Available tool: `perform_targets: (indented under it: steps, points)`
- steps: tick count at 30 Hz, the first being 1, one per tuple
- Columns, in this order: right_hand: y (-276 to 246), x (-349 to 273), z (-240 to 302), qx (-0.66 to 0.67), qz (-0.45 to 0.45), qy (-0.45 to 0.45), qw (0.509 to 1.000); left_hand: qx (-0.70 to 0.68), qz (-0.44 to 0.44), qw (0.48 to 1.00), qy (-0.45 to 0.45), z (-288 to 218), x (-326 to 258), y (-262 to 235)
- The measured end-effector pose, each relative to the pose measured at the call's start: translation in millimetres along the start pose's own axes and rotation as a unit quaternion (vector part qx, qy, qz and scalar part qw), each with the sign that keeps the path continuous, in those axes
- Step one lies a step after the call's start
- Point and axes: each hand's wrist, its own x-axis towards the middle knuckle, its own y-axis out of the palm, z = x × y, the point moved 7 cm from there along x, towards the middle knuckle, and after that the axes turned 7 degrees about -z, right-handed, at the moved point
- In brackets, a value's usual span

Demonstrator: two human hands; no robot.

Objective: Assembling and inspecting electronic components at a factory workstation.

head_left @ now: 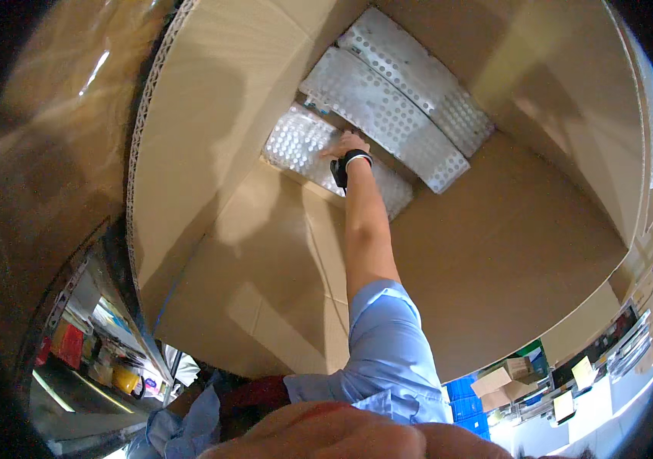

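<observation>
One bubble-wrapped packet (319, 149) slanting upper-left to lower-right.

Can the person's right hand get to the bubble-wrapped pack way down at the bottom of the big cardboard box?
Yes, it seems so. The right hand already rests on the bubble-wrapped pack deep inside the cardboard box, and nothing lies between them.

Dim, warm light inside, soft shadows, glare on the left, strong fisheye bending.
</observation>
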Motion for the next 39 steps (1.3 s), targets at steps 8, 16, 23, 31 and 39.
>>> perform_targets:
  steps: [8, 16, 23, 31, 39]
  points:
    - [-8, -12, -5, 0.030, -0.093, -0.093, 0.991, 0.003, 0.012, 1.000, 0.006, -5, -2, -6]
    - [23, -28, 12, -0.039, -0.067, -0.076, 0.994, 0.005, 0.023, 1.000, 0.001, -5, -5, -9]
    - [3, -33, -3, -0.035, -0.138, -0.014, 0.990, 0.008, 0.035, 0.999, 0.003, -6, -6, -9]
    - [-1, -25, -7, -0.091, -0.184, -0.062, 0.977, 0.011, 0.047, 0.999, 0.005, -7, -5, -9]
    - [77, -52, -10, 0.080, -0.001, -0.054, 0.995, 0.015, 0.060, 0.998, 0.002, -8, -8, -10]
